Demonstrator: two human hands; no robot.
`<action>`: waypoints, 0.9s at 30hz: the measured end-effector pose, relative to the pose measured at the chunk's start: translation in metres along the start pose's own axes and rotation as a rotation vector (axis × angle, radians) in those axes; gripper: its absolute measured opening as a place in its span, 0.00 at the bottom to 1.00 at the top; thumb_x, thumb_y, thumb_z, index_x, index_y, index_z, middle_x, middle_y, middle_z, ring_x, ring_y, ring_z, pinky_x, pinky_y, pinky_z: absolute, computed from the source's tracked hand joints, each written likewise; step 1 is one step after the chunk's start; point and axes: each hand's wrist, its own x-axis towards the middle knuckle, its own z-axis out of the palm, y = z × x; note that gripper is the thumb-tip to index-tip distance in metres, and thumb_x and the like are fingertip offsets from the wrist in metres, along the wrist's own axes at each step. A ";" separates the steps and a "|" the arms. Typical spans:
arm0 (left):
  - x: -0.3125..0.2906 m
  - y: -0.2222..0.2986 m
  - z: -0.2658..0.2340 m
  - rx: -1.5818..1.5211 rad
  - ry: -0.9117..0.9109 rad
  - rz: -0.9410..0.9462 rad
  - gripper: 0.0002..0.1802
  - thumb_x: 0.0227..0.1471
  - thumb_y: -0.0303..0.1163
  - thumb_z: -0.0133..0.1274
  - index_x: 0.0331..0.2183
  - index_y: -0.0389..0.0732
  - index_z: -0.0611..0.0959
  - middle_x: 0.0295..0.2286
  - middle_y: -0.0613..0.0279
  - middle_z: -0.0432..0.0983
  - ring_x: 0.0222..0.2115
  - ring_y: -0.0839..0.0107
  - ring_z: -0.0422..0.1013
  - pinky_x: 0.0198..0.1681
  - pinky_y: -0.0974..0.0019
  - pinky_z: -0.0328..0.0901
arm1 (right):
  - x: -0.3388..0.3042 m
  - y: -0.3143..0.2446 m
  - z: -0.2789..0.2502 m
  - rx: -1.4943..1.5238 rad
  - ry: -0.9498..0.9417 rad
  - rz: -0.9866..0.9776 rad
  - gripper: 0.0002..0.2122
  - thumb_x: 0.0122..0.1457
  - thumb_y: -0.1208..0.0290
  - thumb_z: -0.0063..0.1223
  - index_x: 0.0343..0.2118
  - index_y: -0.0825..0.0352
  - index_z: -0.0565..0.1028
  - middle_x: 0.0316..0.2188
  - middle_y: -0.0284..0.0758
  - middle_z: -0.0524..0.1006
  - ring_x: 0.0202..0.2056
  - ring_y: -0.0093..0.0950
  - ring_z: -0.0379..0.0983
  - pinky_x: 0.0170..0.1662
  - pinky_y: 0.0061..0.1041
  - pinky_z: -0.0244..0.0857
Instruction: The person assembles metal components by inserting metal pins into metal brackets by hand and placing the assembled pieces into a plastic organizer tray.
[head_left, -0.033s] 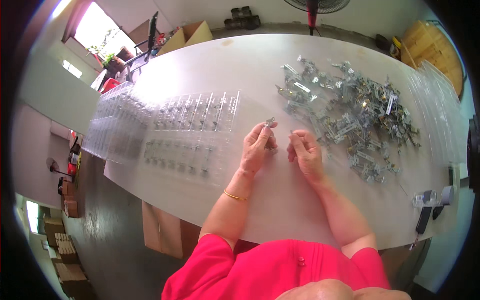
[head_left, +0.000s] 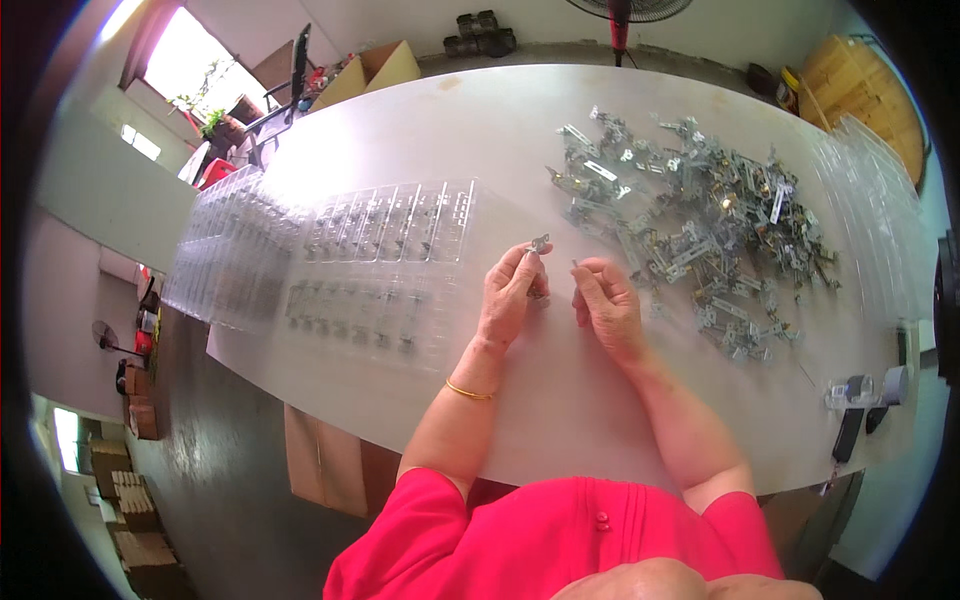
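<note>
Over the middle of the white table (head_left: 560, 420), my left hand (head_left: 508, 300) is closed around a small silver metal bracket (head_left: 540, 244). The bracket's top sticks up past the thumb and fingertip, and the rest is mostly hidden in the fingers. A short gap to the right, my right hand (head_left: 608, 305) is closed in a pinch. A tiny thin tip shows at its fingertips, too small to name. Beyond the right hand spreads a heap of loose metal brackets (head_left: 690, 255), some with brass-coloured parts.
Left of my hands lies a clear plastic tray (head_left: 462, 225) with rows of metal parts, beside a stack of similar trays (head_left: 215, 265). More clear plastic trays (head_left: 870, 220) lie at the right edge. A clear bottle (head_left: 848, 393) and a black object (head_left: 849, 435) are at the near right.
</note>
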 end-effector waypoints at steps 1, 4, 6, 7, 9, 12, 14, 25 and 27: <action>0.000 0.001 0.002 0.022 0.021 -0.005 0.14 0.65 0.33 0.48 0.46 0.35 0.80 0.22 0.73 0.68 0.23 0.84 0.63 0.28 0.78 0.59 | -0.002 -0.001 0.006 -0.086 0.048 -0.040 0.06 0.66 0.66 0.54 0.39 0.62 0.75 0.18 0.24 0.69 0.17 0.12 0.61 0.20 0.15 0.55; -0.001 0.000 0.002 0.117 0.035 0.004 0.13 0.64 0.33 0.48 0.45 0.35 0.81 0.21 0.74 0.67 0.22 0.85 0.62 0.25 0.78 0.58 | -0.005 -0.002 0.004 -0.139 0.033 -0.060 0.06 0.66 0.66 0.54 0.38 0.62 0.75 0.18 0.23 0.68 0.19 0.11 0.60 0.22 0.15 0.55; -0.001 0.000 0.003 0.186 0.010 0.015 0.13 0.65 0.32 0.48 0.45 0.35 0.80 0.22 0.74 0.67 0.22 0.85 0.61 0.24 0.79 0.58 | -0.005 -0.003 0.004 -0.146 0.059 -0.071 0.06 0.66 0.67 0.55 0.38 0.63 0.75 0.18 0.23 0.68 0.20 0.12 0.60 0.22 0.15 0.55; -0.003 0.002 0.006 0.228 0.020 0.013 0.13 0.64 0.32 0.49 0.45 0.35 0.81 0.22 0.74 0.67 0.22 0.85 0.61 0.24 0.79 0.57 | -0.005 -0.003 0.003 -0.154 0.075 -0.084 0.06 0.65 0.67 0.55 0.38 0.63 0.76 0.19 0.23 0.68 0.21 0.12 0.61 0.23 0.15 0.55; -0.004 0.004 0.010 0.271 0.025 0.009 0.12 0.64 0.31 0.49 0.44 0.35 0.81 0.21 0.74 0.67 0.21 0.86 0.60 0.24 0.79 0.57 | -0.006 -0.002 0.003 -0.165 0.089 -0.088 0.06 0.65 0.67 0.55 0.38 0.64 0.76 0.19 0.23 0.69 0.22 0.12 0.62 0.24 0.15 0.56; -0.006 0.004 0.012 0.341 0.030 0.050 0.12 0.63 0.30 0.50 0.44 0.36 0.83 0.20 0.75 0.66 0.21 0.87 0.59 0.23 0.79 0.56 | -0.005 0.002 0.003 -0.186 0.094 -0.112 0.06 0.65 0.68 0.55 0.39 0.64 0.76 0.20 0.23 0.70 0.23 0.12 0.63 0.26 0.15 0.58; -0.007 0.004 0.011 0.383 0.039 0.070 0.12 0.62 0.31 0.51 0.43 0.36 0.84 0.19 0.76 0.66 0.20 0.87 0.59 0.22 0.79 0.55 | -0.005 0.003 0.004 -0.196 0.091 -0.130 0.06 0.65 0.68 0.55 0.39 0.64 0.76 0.21 0.23 0.70 0.24 0.13 0.64 0.27 0.16 0.59; -0.005 0.002 0.008 0.589 0.074 0.215 0.10 0.60 0.28 0.54 0.41 0.37 0.85 0.23 0.75 0.71 0.24 0.86 0.61 0.26 0.77 0.58 | -0.003 0.006 0.002 -0.324 0.137 -0.159 0.06 0.65 0.70 0.55 0.40 0.65 0.74 0.21 0.25 0.71 0.24 0.14 0.65 0.28 0.17 0.61; -0.005 0.002 0.009 0.639 0.084 0.243 0.10 0.59 0.27 0.54 0.41 0.36 0.85 0.24 0.73 0.72 0.24 0.85 0.63 0.27 0.76 0.60 | -0.004 0.004 0.003 -0.306 0.132 -0.162 0.06 0.65 0.71 0.55 0.41 0.65 0.74 0.21 0.25 0.72 0.24 0.14 0.66 0.28 0.17 0.62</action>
